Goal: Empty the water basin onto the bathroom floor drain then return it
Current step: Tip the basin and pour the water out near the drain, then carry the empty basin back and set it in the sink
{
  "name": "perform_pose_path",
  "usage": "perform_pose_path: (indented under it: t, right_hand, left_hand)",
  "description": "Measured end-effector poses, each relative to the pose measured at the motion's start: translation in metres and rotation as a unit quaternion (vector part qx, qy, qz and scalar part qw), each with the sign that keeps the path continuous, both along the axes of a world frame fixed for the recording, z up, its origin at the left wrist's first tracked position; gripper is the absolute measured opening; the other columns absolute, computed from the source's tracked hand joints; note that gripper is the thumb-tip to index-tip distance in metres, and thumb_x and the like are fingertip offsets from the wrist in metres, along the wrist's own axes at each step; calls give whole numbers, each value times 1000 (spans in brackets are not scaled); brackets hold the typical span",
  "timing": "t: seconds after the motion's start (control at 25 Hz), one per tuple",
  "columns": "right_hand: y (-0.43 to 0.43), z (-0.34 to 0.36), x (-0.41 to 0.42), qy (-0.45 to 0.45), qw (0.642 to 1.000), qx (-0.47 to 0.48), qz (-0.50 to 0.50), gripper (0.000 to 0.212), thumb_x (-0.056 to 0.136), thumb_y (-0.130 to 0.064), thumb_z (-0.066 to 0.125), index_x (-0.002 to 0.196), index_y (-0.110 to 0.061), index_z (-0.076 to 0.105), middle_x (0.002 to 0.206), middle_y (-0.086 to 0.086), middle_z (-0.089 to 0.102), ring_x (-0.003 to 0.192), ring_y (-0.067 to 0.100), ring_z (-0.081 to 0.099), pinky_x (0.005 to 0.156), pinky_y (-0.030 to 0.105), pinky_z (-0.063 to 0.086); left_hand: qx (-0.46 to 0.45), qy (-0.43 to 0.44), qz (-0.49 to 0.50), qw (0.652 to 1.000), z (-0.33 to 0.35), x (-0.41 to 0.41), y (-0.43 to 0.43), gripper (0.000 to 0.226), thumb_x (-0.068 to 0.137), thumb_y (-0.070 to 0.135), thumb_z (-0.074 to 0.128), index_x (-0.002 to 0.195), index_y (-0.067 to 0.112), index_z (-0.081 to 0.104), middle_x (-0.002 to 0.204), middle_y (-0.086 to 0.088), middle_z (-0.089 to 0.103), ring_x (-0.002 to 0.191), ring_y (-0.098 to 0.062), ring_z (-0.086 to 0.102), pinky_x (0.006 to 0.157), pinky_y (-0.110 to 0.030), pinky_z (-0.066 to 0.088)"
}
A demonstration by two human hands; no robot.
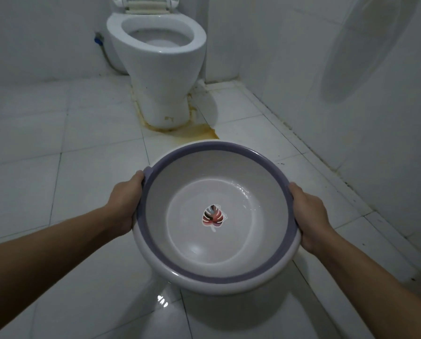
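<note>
Hands gripped opposite sides of a round white plastic basin with a purple rim (153, 192), holding it up off the white tiled floor (58, 192). The left hand (127, 204) was closed around the basin's left edge beside a small purple lug, fingers curled under the lip; the right hand (308, 216) was wrapped over the right edge, thumb along the rim. The basin sat roughly level, tipped slightly toward the camera, with a shallow pool of clear water rippling over its bottom and a red, black and white leaf-shaped sticker (213, 216) at the centre. A white ceramic toilet (163, 77) stood well beyond the basin against the far tiled wall, its seat raised, with yellowish-brown staining (194, 134) on the floor around its base. No floor drain was identifiable.
</note>
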State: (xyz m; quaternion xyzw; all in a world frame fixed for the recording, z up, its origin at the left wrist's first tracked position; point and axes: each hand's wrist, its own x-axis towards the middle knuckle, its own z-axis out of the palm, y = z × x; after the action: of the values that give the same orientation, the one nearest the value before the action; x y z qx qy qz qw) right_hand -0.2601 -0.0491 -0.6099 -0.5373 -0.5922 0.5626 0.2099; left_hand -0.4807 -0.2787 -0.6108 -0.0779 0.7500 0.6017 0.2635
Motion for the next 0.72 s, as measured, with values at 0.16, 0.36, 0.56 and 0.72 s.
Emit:
perform_pose_path:
  t: [0.16, 0.36, 0.56, 0.72]
  right_hand:
    - [-1, 10, -7, 3, 1000, 16, 13, 41, 96, -44, 52, 78, -14, 73, 68, 6, 73, 62, 25, 67, 50, 26, 49]
    - [-9, 6, -5, 8, 1000, -4, 12, 40, 96, -42, 52, 79, -12, 73, 77, 12, 74, 67, 27, 67, 56, 29, 50]
    - [-12, 10, -6, 21, 1000, -14, 9, 40, 96, -41, 53, 78, -12, 73, 77, 11, 73, 66, 26, 66, 56, 28, 49]
    - [-11, 16, -7, 30, 999, -12, 4, 40, 94, -41, 54, 72, -12, 72, 70, 8, 71, 62, 23, 64, 54, 28, 48]
  left_hand:
    - [16, -8, 4, 1000, 1, 2, -6, 34, 91, 42, 57, 81, 12, 70, 68, -7, 73, 67, -26, 66, 54, -32, 49]
    - [5, -6, 10, 1000, -2, 3, -12, 34, 91, 42, 57, 81, 12, 69, 75, -10, 71, 68, -29, 66, 55, -33, 48]
    - [10, -5, 14, 1000, -1, 1, -14, 33, 91, 42, 59, 79, 13, 68, 75, -9, 71, 66, -27, 65, 52, -33, 46]
    - [28, -1, 14, 999, 1, -5, -13, 31, 87, 44, 64, 81, 14, 70, 74, -7, 73, 69, -26, 67, 54, -32, 48]
